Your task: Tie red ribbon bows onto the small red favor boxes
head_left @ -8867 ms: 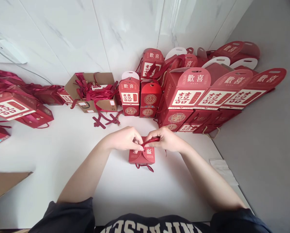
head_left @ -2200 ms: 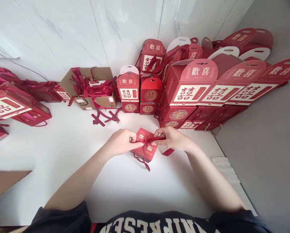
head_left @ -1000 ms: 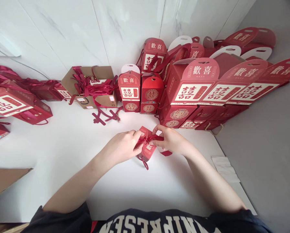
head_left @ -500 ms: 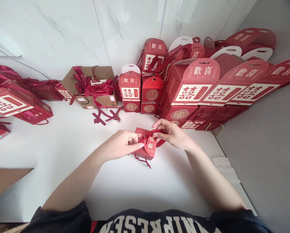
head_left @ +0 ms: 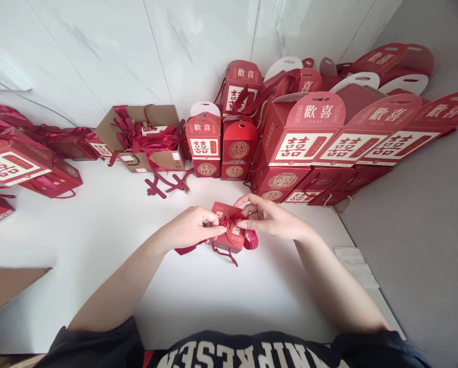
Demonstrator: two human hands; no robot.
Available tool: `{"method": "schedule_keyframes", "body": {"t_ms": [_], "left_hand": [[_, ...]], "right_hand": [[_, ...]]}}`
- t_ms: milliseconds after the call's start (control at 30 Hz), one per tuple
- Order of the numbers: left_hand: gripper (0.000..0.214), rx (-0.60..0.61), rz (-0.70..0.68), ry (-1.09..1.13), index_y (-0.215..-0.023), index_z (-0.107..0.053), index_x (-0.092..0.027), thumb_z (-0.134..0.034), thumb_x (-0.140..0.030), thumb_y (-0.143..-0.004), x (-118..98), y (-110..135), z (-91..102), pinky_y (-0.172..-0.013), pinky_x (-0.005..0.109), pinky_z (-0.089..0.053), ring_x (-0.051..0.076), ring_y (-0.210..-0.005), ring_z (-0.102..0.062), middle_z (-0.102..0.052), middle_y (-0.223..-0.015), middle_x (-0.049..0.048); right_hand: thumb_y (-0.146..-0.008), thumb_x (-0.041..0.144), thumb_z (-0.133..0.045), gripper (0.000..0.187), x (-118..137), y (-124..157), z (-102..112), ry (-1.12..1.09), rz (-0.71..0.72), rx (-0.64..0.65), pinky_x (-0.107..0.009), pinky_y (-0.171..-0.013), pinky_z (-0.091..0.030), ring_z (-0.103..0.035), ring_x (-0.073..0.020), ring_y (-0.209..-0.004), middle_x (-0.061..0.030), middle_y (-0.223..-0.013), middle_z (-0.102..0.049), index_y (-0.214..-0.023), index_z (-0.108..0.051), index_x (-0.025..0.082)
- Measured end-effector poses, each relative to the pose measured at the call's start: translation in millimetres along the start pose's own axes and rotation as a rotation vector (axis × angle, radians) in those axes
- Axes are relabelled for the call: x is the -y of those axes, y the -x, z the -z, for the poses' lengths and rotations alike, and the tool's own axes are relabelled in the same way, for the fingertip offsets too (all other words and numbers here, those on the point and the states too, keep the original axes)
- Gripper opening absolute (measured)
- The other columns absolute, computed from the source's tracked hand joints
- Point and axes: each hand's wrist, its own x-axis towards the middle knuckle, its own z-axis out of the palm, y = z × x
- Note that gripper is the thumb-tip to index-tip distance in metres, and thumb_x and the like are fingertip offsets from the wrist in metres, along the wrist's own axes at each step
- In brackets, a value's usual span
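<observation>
In front of me on the white table sits a small red gift box (head_left: 234,244) with pale Chinese characters on its closed flaps. A dark red ribbon (head_left: 251,240) runs over its top, with a loop on the right and a tail sticking out to the left under my hand. My left hand (head_left: 200,225), fingers closed, pinches the ribbon at the top of the box. On the right side, my right hand (head_left: 265,217) grips the ribbon between thumb and fingers. A twisted red cord handle (head_left: 225,254) lies at the box's near side.
Stacked red gift boxes (head_left: 303,145) stand at the back right against the wall. A cardboard carton (head_left: 154,162) full of ribbons stands at the back, with loose ribbon pieces (head_left: 167,185) before it. More tied boxes (head_left: 12,163) are at the left; white paper (head_left: 355,266) lies at the right edge.
My right hand has shifted slightly down and left with the ribbon. A ribbon loop now shows at the box's right, and a tail has appeared at the left under my left hand.
</observation>
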Motion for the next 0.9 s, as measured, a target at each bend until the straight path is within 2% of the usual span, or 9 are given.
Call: {"method": "schedule_keyframes", "body": {"t_ms": [200,367,467,567,667,733,800,900], "left_hand": [[0.042,-0.098,-0.003,-0.034,-0.059,-0.045,-0.017,-0.054,-0.049,-0.083,3,1,10.4,-0.049,0.023,-0.024,0.008,-0.051,-0.031,-0.038,-0.056,-0.0041],[0.042,-0.05,0.0,-0.001,-0.057,-0.046,-0.016,-0.054,-0.049,-0.083,3,1,12.8,-0.049,0.023,-0.023,0.009,-0.051,-0.033,-0.039,-0.054,-0.0037],[0.041,0.025,0.018,0.039,-0.058,-0.045,-0.016,-0.054,-0.048,-0.083,2,1,12.4,-0.05,0.023,-0.025,0.009,-0.051,-0.036,-0.042,-0.056,-0.0032],[0.038,0.053,0.0,-0.018,-0.057,-0.048,-0.016,-0.055,-0.045,-0.082,4,0,14.8,-0.05,0.024,-0.024,0.009,-0.05,-0.031,-0.037,-0.054,-0.0037],[0.036,0.046,-0.009,-0.109,-0.055,-0.047,-0.016,-0.057,-0.041,-0.08,8,-3,21.0,-0.049,0.024,-0.023,0.008,-0.049,-0.029,-0.037,-0.053,-0.0039],[0.036,0.017,0.006,-0.155,-0.055,-0.048,-0.016,-0.058,-0.041,-0.079,11,-2,27.3,-0.048,0.024,-0.023,0.008,-0.048,-0.03,-0.039,-0.052,-0.004],[0.037,-0.033,0.017,-0.18,-0.055,-0.05,-0.017,-0.058,-0.043,-0.079,12,1,34.7,-0.047,0.024,-0.024,0.008,-0.047,-0.033,-0.043,-0.051,-0.0036],[0.041,-0.056,0.028,-0.163,-0.056,-0.053,-0.017,-0.056,-0.048,-0.081,12,8,44.5,-0.048,0.022,-0.029,0.008,-0.047,-0.043,-0.056,-0.055,-0.0014]], "right_hand": [[-0.091,0.02,-0.048,0.019,13,8,-3,0.331,0.096,-0.1,-0.025,-0.063,-0.048,-0.061,-0.0132,-0.072,-0.0024,-0.093,-0.065,-0.11,-0.05,0.023],[-0.094,0.015,-0.04,0.028,4,8,1,0.886,0.193,-0.312,-0.031,-0.074,-0.047,-0.064,-0.0205,-0.089,-0.0093,-0.105,-0.067,-0.119,-0.052,0.02],[-0.096,0.013,-0.035,0.031,-9,5,7,1.286,0.249,-0.303,-0.033,-0.07,-0.042,-0.064,-0.0234,-0.083,-0.0119,-0.093,-0.069,-0.116,-0.059,0.015],[-0.095,0.007,-0.031,0.035,-16,3,13,1.491,0.232,-0.289,-0.031,-0.059,-0.034,-0.061,-0.021,-0.072,-0.0098,-0.08,-0.067,-0.111,-0.061,0.014],[-0.093,0.005,-0.032,0.033,-13,4,13,1.524,0.185,-0.269,-0.03,-0.054,-0.027,-0.057,-0.0187,-0.065,-0.0081,-0.074,-0.065,-0.103,-0.063,0.014],[-0.093,0.006,-0.035,0.029,-7,6,9,1.466,0.158,-0.243,-0.03,-0.054,-0.025,-0.055,-0.0176,-0.062,-0.0073,-0.072,-0.064,-0.099,-0.062,0.014],[-0.093,0.01,-0.038,0.023,2,8,4,1.305,0.15,-0.202,-0.028,-0.055,-0.028,-0.055,-0.0165,-0.063,-0.0065,-0.074,-0.064,-0.096,-0.061,0.016],[-0.095,0.018,-0.043,0.017,14,14,-2,0.939,0.125,-0.117,-0.025,-0.06,-0.035,-0.057,-0.0146,-0.067,-0.0041,-0.079,-0.065,-0.092,-0.06,0.019]]}}
